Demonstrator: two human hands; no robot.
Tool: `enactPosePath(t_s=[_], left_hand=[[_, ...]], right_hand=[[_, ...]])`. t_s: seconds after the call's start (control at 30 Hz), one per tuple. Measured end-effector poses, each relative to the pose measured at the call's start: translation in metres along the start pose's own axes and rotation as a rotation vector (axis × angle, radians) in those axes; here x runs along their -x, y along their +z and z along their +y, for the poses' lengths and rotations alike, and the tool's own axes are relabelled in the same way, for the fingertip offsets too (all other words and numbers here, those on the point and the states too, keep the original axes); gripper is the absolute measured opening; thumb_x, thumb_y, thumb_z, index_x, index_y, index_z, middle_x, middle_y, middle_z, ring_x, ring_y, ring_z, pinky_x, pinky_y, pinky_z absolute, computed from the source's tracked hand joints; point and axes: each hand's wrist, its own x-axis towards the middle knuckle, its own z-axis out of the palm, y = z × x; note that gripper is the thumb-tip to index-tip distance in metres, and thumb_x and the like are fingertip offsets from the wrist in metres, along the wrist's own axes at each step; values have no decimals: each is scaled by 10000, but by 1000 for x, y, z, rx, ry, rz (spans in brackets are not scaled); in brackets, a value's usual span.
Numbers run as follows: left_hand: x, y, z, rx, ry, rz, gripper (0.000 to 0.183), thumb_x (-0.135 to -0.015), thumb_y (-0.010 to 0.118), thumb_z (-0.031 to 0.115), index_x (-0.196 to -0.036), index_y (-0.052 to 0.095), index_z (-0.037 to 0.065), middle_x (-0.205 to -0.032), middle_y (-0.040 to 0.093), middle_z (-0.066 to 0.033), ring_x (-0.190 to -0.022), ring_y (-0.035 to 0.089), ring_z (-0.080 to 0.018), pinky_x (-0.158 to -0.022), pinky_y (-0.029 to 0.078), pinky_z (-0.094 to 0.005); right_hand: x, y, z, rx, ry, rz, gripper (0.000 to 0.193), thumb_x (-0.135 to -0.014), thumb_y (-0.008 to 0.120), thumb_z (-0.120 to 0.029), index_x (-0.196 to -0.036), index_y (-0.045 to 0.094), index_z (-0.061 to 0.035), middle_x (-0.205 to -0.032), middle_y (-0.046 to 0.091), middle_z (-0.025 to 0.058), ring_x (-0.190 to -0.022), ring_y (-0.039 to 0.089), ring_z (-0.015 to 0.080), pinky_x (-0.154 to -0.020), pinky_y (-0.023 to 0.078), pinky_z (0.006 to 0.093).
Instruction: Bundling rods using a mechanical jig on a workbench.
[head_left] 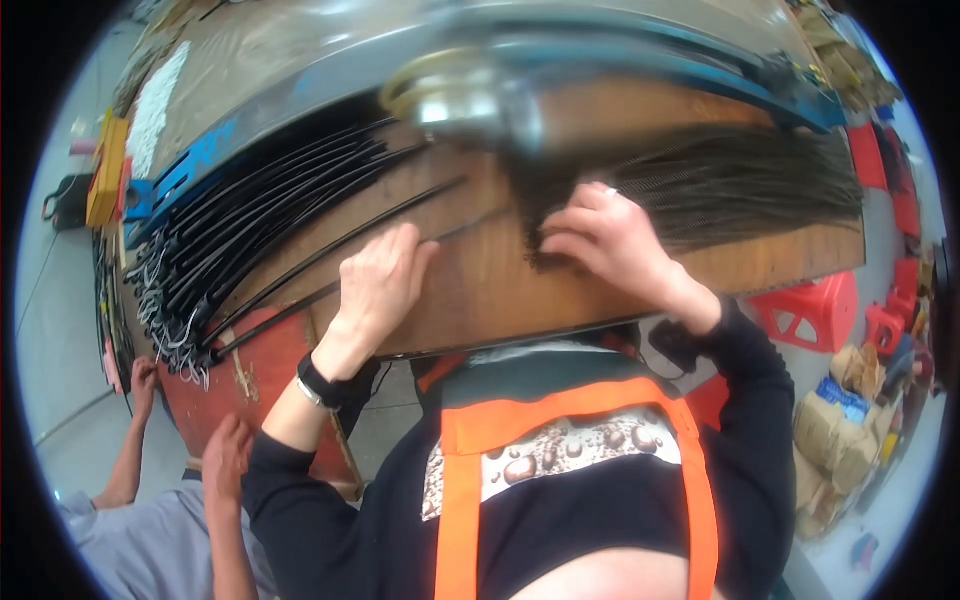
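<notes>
My left hand (pixel 380 280), a dark watch on its wrist, is closed over a black cable (pixel 275 322) that runs from the pile at the left. The cable's blurred thin end shows beyond my fingers. Just above it, another black cable (pixel 370 228) lies separately on the wooden tabletop (pixel 480 300). At the right, my right hand (pixel 610 240) has bent fingers pinched together at the left ends of a bundle of dark mesh sleeves (pixel 740 185). A ring shows on one finger. My fingers hide exactly what is between the tips.
Many black cables with pale cords (pixel 190 290) fan out at the left. A blurred metal object (pixel 460 105) and a blue rail (pixel 650 65) cross the far side. Another person's hand (pixel 230 455) is beside a red board (pixel 265 375). A red stool (pixel 815 305) stands right.
</notes>
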Motion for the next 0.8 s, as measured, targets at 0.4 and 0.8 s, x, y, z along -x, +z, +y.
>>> enactPosePath(t_s=[0.4,0.8], left_hand=[[-13,-29,39,259,-50,-128,95,-896,645,145,-896,635,51,-719,604,-135,-616,606,-336,-536,469,-398],[-85,-47,46,321,62,-501,74,-920,589,136,-918,600,63,-814,644,-158,-677,623,-372,-565,473,-447]], right_hand=[[-2,12,9,-207,-54,262,163,-742,787,-199,-785,695,-71,-738,624,52,-679,588,221,-574,472,332],[1,-5,49,81,-460,323,352,-818,725,-242,-1094,646,-38,-779,624,49,-621,599,210,-506,505,326]])
